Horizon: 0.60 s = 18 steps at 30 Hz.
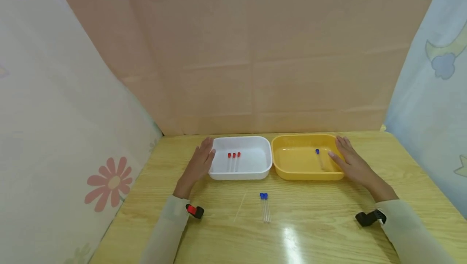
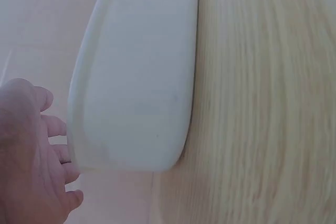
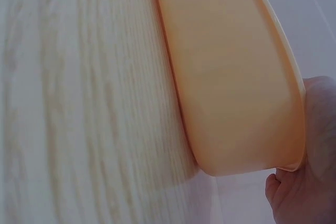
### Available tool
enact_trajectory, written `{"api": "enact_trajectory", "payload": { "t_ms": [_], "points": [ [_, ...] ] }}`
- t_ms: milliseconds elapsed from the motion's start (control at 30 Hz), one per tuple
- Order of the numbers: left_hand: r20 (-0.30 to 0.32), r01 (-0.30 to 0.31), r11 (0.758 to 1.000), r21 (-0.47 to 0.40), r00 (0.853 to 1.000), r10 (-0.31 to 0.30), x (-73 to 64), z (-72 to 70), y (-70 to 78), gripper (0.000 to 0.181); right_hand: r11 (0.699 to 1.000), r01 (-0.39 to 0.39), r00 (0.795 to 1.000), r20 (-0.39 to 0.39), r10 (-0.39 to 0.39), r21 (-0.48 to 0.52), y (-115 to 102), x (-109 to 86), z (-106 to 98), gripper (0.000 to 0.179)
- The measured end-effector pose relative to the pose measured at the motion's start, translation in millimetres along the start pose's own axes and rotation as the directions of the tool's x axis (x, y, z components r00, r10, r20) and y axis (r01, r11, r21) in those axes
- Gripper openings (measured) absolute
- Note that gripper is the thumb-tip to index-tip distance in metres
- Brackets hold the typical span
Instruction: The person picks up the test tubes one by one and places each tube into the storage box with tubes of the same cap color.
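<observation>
My left hand [image 1: 198,162] rests against the left end of a white tray [image 1: 240,176], its fingers fairly straight along the rim. At the opposite side, my right hand [image 1: 352,166] touches the right end of a yellow tray [image 1: 308,176], thumb over the rim and fingers extended. Inside the white tray lie three clear thin tubes with red caps [image 1: 234,155], side by side. One tube with a blue cap [image 1: 318,151] lies in the yellow tray near my right thumb. Two more blue-capped tubes [image 1: 265,207] lie together on the table in front of the trays.
Both trays stand side by side near the back of the wood-grain table [image 1: 321,227]. Behind them hangs a plain brownish sheet [image 1: 251,61]. Patterned cloths flank the table, a flowered one [image 1: 54,134] at left and another [image 1: 434,126] at right.
</observation>
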<state>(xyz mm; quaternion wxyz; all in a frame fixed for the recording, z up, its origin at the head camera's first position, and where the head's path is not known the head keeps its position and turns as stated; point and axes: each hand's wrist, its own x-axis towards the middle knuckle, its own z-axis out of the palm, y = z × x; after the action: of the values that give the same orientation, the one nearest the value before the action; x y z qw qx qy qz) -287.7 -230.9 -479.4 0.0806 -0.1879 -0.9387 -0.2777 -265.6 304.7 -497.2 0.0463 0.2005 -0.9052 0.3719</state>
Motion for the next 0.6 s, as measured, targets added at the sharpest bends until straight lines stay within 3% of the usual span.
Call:
{"api": "enact_trajectory", "payload": {
  "t_ms": [600],
  "points": [
    [-0.078,-0.106,0.989,0.102,0.990,0.114,-10.0,-0.2,26.3,0.060,1.000,-0.006,1.000,-0.006,0.006,-0.009,0.3,0.6,1.1,0.074]
  ]
}}
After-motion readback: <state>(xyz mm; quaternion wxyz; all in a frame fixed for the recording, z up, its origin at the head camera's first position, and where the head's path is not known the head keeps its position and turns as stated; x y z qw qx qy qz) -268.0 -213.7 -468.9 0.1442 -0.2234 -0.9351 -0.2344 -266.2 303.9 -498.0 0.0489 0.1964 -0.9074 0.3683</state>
